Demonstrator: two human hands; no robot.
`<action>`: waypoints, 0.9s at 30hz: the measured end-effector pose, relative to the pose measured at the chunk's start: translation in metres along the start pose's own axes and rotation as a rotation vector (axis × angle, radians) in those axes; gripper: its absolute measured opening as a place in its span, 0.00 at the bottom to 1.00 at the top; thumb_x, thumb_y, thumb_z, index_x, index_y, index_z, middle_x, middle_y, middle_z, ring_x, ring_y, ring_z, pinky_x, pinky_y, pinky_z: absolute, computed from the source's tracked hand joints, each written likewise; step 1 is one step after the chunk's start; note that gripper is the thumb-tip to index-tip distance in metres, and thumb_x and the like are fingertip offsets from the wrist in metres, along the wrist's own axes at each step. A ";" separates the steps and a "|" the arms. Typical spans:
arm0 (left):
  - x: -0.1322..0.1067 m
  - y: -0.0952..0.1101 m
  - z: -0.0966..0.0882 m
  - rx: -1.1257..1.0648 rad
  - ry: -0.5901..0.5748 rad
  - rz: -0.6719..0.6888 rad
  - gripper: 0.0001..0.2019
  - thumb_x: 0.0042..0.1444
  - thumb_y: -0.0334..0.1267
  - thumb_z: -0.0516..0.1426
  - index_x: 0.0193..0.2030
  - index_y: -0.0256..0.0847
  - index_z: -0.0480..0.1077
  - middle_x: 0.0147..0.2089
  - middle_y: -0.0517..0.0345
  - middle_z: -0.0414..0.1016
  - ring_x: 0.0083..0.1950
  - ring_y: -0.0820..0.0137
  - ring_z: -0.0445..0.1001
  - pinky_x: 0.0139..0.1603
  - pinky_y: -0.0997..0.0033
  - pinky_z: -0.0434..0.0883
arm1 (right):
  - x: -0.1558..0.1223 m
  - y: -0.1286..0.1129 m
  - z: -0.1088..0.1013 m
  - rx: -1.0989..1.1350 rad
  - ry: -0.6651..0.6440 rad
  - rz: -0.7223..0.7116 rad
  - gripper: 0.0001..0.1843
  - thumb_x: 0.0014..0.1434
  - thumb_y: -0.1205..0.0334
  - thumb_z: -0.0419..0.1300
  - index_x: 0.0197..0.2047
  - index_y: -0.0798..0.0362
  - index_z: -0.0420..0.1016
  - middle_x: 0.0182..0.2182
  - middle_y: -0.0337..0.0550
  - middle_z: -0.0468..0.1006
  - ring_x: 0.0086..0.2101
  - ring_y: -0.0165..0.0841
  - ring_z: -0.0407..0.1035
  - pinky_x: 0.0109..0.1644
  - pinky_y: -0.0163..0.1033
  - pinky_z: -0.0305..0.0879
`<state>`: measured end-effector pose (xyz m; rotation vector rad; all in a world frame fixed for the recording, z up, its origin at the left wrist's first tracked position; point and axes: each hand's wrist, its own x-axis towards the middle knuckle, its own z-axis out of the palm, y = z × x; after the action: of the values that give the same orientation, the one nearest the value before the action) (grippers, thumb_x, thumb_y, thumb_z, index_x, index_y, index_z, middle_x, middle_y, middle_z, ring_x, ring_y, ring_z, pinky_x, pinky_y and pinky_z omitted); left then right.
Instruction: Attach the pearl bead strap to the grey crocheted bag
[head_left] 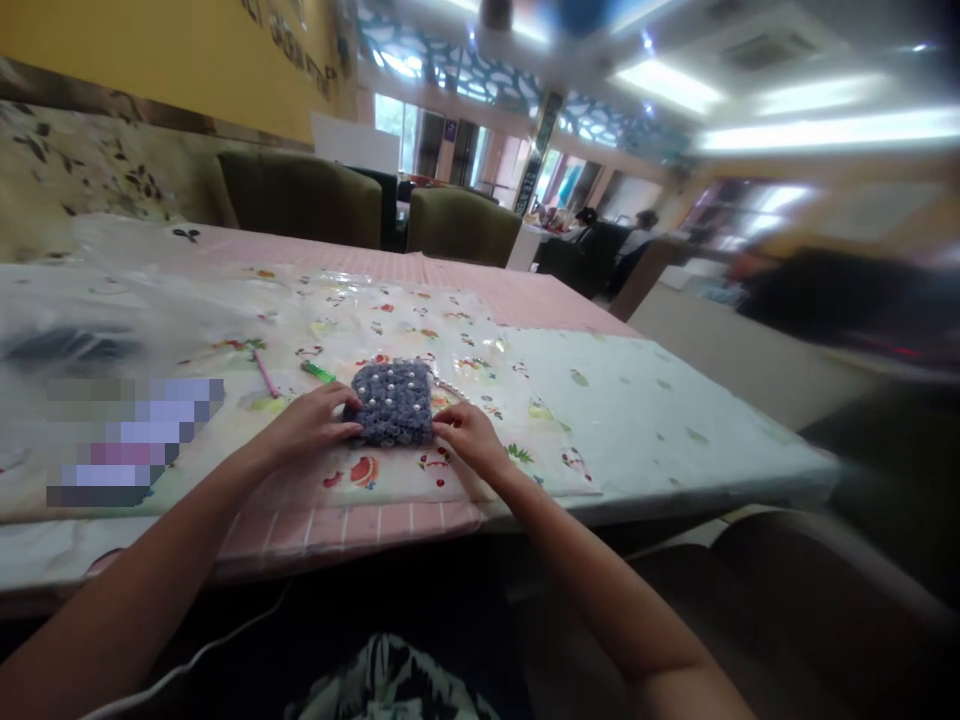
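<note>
Near the table's (675, 440) front edge, the pouch (394, 400) lies flat. The left hand (311, 420) pinches its left side and the right hand (469, 435) its near right corner, seemingly squaring it up. Any lift calls for an even hold on both sides.

Knobbly grey yarn pouch (395, 402) on seemingly glossy plastic tablecloth (525, 380).

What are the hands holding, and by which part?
The grey beaded crochet piece, flat on the table: left hand pinches its left edge, right hand its lower right corner.
</note>
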<state>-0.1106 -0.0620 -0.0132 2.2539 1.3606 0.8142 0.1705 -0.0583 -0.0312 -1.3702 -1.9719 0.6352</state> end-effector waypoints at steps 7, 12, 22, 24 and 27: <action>-0.004 -0.010 0.011 -0.018 0.027 -0.102 0.16 0.44 0.45 0.64 0.41 0.45 0.75 0.43 0.50 0.76 0.44 0.56 0.74 0.48 0.58 0.68 | -0.011 0.001 0.021 -0.054 0.083 -0.157 0.05 0.52 0.71 0.59 0.28 0.53 0.73 0.32 0.42 0.75 0.39 0.36 0.66 0.46 0.41 0.60; -0.004 -0.020 0.009 -0.075 0.006 -0.109 0.18 0.41 0.46 0.65 0.41 0.46 0.76 0.45 0.47 0.78 0.47 0.52 0.74 0.50 0.55 0.68 | -0.025 0.000 0.023 -0.223 0.004 -0.369 0.07 0.57 0.71 0.57 0.31 0.52 0.72 0.36 0.44 0.73 0.41 0.37 0.64 0.53 0.45 0.56; -0.013 -0.016 0.007 -0.074 -0.002 -0.041 0.18 0.47 0.48 0.63 0.44 0.46 0.75 0.47 0.48 0.77 0.50 0.53 0.73 0.54 0.56 0.67 | -0.027 -0.001 0.014 -0.077 -0.091 -0.373 0.08 0.61 0.66 0.59 0.31 0.52 0.76 0.34 0.43 0.75 0.39 0.35 0.67 0.54 0.43 0.59; -0.017 -0.017 0.007 -0.070 0.003 -0.014 0.18 0.50 0.49 0.62 0.46 0.46 0.74 0.49 0.48 0.76 0.53 0.53 0.72 0.57 0.56 0.66 | -0.023 0.002 0.010 0.084 -0.074 -0.297 0.08 0.61 0.66 0.58 0.32 0.52 0.77 0.32 0.42 0.76 0.38 0.33 0.69 0.48 0.38 0.62; -0.020 -0.021 0.005 -0.053 0.005 0.012 0.17 0.53 0.50 0.60 0.47 0.47 0.74 0.51 0.50 0.75 0.54 0.54 0.72 0.58 0.58 0.65 | -0.006 0.009 0.002 0.140 0.072 -0.166 0.08 0.60 0.68 0.57 0.34 0.52 0.78 0.34 0.41 0.77 0.38 0.32 0.70 0.46 0.36 0.62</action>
<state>-0.1286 -0.0706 -0.0344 2.2226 1.3137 0.8502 0.1760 -0.0612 -0.0404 -1.1169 -1.9222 0.6246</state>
